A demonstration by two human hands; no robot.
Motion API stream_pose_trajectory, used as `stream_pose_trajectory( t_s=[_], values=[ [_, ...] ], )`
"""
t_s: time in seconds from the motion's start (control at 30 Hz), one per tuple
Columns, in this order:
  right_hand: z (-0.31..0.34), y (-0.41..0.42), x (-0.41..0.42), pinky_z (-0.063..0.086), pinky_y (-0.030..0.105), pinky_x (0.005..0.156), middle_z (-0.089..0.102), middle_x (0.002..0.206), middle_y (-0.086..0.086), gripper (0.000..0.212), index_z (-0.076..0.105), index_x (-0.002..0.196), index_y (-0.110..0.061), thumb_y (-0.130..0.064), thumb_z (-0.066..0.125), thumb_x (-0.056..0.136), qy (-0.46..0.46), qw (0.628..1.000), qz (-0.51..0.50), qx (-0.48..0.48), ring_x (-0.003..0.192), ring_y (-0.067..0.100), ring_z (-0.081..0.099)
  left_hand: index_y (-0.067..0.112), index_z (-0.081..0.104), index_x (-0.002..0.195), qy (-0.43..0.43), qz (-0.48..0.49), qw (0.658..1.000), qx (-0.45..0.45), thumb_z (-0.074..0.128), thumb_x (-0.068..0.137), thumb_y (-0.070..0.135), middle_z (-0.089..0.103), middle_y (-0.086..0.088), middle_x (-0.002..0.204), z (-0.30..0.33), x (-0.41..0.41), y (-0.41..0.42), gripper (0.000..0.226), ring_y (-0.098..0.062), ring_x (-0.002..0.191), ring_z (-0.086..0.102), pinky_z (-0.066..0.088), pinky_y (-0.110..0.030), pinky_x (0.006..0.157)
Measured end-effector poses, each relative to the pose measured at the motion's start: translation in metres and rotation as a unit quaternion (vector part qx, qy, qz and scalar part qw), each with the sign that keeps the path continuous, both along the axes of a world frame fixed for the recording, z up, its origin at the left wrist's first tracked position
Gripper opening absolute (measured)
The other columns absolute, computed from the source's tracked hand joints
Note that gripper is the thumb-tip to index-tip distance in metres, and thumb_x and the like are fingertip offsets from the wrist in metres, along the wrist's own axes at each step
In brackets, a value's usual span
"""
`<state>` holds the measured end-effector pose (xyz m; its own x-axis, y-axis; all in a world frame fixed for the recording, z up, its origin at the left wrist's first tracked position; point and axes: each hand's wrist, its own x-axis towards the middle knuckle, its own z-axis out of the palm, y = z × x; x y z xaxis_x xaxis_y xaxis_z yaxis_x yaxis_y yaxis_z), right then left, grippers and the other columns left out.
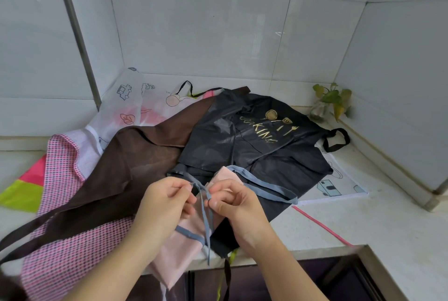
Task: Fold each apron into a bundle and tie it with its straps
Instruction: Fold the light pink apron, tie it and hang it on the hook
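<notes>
While 2 hands pinch the blue-grey straps at 6 o'clock, the left hand and right hand work over 1 folded pink apron at the counter edge. Behind lie 1 black apron at 12 o'clock and 1 brown apron at 10 o'clock. 1 plant stands at 2 o'clock.

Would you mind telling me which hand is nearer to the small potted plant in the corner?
The right hand. The plant stands far back on the right; the right hand lies below and left of it, the left hand farther left, both pinching the blue straps.
</notes>
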<state>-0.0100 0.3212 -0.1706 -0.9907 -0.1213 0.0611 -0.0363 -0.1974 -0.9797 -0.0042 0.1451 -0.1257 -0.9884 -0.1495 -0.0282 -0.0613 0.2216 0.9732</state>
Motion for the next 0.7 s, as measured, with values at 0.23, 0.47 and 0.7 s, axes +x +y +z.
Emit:
stream_pose_trajectory(
  t_s=[0.23,0.47,0.7],
  values=[
    [-0.003,0.003,-0.003,0.053,0.048,0.1,0.075,0.096,0.025,0.023,0.075,0.104,-0.002,0.0,0.077,0.082,-0.005,0.997,0.022,-0.072,0.09,0.032,0.068,0.023,0.074,0.086,-0.023,-0.072,0.983,-0.166,0.063,0.099,0.013,0.074,0.001,0.062,-0.003,-0.013,0.018,0.019,-0.014,0.053,0.072,0.063,-0.038,0.057],
    [-0.006,-0.002,-0.003,0.048,0.055,0.079,0.07,0.104,0.035,0.027,0.07,0.11,0.006,-0.002,0.078,0.085,-0.009,0.996,0.012,-0.085,0.076,0.034,0.063,0.01,0.075,0.085,-0.061,-0.201,0.974,-0.09,0.055,0.089,0.007,0.073,-0.012,0.065,-0.012,-0.011,0.017,0.02,-0.017,0.054,0.064,0.052,-0.032,0.057],
    [0.0,-0.001,0.002,0.057,0.039,0.075,0.072,0.104,0.019,0.029,0.077,0.114,-0.015,0.004,0.068,0.094,-0.018,0.999,-0.023,-0.012,0.087,0.027,0.063,0.029,0.076,0.072,-0.009,-0.21,0.974,-0.08,0.062,0.102,0.014,0.069,-0.008,0.06,-0.028,0.0,0.011,0.036,-0.009,0.052,0.056,0.043,-0.026,0.057]
  ],
)
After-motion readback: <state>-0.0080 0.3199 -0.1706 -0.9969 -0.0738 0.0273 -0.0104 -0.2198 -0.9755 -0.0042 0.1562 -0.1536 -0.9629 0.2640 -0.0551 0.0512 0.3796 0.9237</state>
